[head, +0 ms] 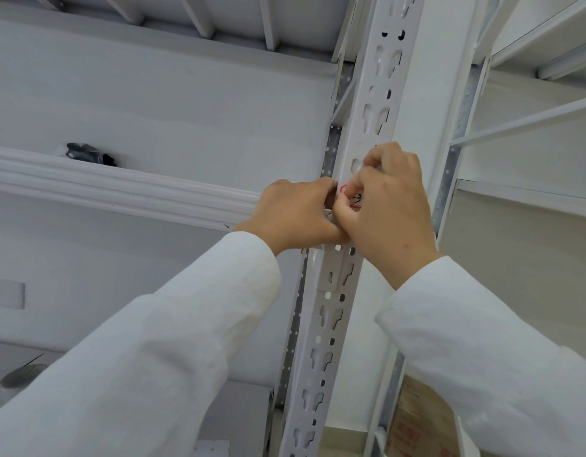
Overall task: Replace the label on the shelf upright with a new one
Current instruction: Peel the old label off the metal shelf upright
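Both hands, left [293,212] and right [389,206], fingers curled, pinch label [355,200] on upright [331,311]. Risk: label tears or sticks crooked if pulled unevenly.

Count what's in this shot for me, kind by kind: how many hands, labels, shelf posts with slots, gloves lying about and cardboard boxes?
Hands: 2, left and right, both at the label
Labels: 1, red-edged with handwriting, mostly hidden by fingers
Slotted posts: 1
Dark gloves: 1 bundle on the shelf; cannot tell if a pair
Cardboard boxes: 1
Total: 6
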`<action>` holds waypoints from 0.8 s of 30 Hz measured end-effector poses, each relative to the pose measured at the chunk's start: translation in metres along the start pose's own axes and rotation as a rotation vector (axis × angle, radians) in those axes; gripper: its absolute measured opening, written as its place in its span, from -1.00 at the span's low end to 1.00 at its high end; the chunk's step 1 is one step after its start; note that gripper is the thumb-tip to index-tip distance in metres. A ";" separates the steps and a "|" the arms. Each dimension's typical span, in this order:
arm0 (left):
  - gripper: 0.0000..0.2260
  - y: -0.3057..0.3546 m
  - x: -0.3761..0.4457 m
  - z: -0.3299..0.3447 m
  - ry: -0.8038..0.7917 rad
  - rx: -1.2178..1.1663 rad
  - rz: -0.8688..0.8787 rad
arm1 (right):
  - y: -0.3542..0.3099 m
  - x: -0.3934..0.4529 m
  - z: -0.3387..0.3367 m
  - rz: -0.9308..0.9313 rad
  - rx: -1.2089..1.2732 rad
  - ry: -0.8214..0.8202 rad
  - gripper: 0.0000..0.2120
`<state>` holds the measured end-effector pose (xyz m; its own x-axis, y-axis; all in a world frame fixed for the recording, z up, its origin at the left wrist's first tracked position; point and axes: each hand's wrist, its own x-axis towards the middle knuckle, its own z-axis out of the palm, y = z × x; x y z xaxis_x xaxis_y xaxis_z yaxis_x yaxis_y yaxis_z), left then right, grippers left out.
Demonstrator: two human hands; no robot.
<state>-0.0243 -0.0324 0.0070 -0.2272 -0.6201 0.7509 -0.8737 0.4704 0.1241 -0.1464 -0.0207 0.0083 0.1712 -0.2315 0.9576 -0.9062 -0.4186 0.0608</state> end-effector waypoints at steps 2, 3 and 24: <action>-0.71 0.000 0.000 0.000 -0.004 0.000 0.004 | 0.000 0.000 0.001 0.005 -0.022 -0.006 -0.85; -0.71 0.000 0.000 0.000 -0.006 -0.001 0.004 | 0.000 0.001 0.002 0.005 -0.032 -0.006 -0.85; -0.73 0.001 0.001 -0.001 -0.022 0.016 -0.008 | -0.002 0.000 0.002 0.012 0.007 0.025 -0.81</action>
<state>-0.0251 -0.0321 0.0088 -0.2297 -0.6374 0.7355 -0.8824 0.4553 0.1190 -0.1438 -0.0216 0.0079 0.1504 -0.2146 0.9651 -0.9053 -0.4221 0.0472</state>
